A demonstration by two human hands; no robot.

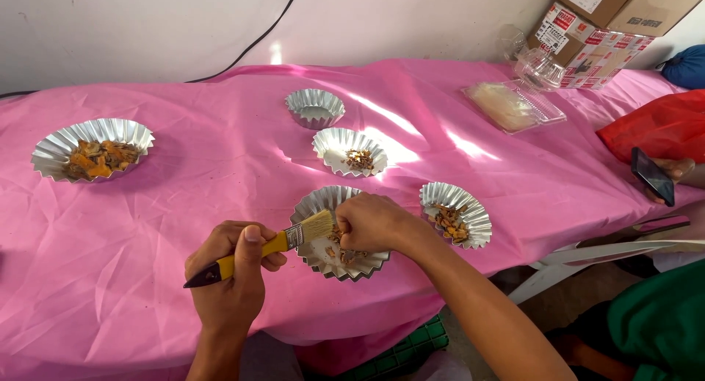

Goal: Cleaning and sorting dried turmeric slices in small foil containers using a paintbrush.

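My left hand [233, 274] grips a small paintbrush [272, 247] with a yellow and black handle, its pale bristles touching the rim of a fluted foil dish [322, 258] at the table's near edge. My right hand [373, 222] reaches into that dish with fingers pinched over small brown and orange pieces; whether it holds one is hidden. Just to the right sits another foil dish [470, 205] with similar orange bits.
A pink cloth [213, 175] covers the table. Farther back stand a foil dish with brown bits [332, 142], an empty foil dish [314, 106] and a full one at far left [59, 150]. Clear plastic trays [514, 106] and cardboard boxes [609, 21] lie at the right. Another person's hand holds a phone [652, 177].
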